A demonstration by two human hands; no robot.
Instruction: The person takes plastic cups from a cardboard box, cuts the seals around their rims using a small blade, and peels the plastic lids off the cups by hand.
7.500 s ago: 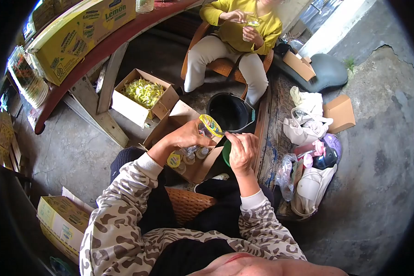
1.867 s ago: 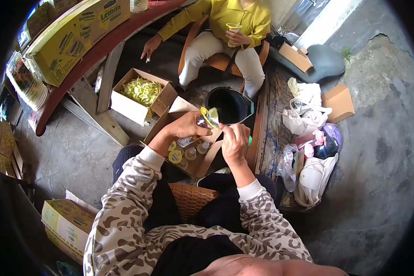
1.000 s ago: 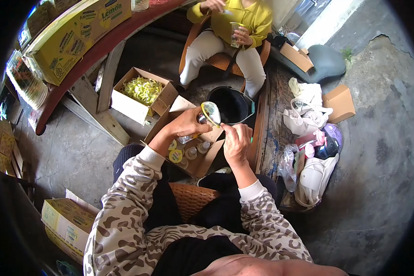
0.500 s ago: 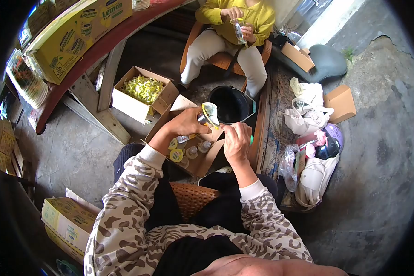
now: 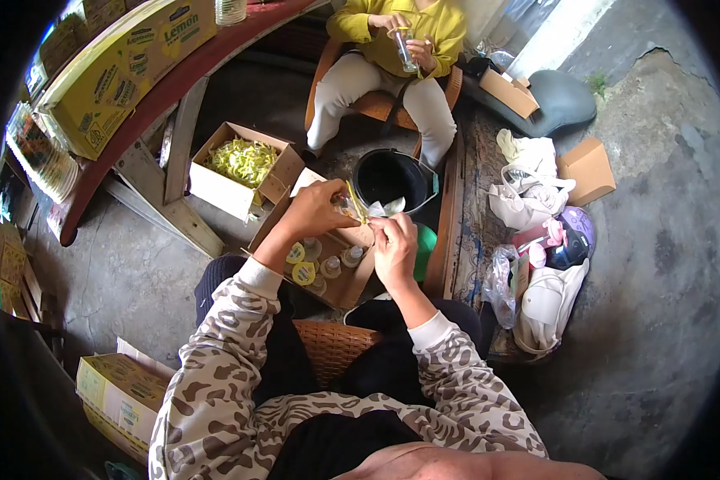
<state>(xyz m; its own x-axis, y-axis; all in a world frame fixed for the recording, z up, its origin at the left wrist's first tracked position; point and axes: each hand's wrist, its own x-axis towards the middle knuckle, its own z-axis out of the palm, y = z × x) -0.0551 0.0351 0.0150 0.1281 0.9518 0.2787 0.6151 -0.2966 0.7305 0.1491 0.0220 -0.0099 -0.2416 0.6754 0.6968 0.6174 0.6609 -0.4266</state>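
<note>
Over a carton of cups, the left hand grips another cup, the right hand pinching its rim.

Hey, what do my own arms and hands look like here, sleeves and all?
Both sleeves are long and off-white with irregular brown animal-print patches, ending in plain pale cuffs. Your left hand and right hand wear no gloves.

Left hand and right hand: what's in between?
The head view shows a tilted, yellow-edged cup, held by the left hand, close to the right hand.
</note>
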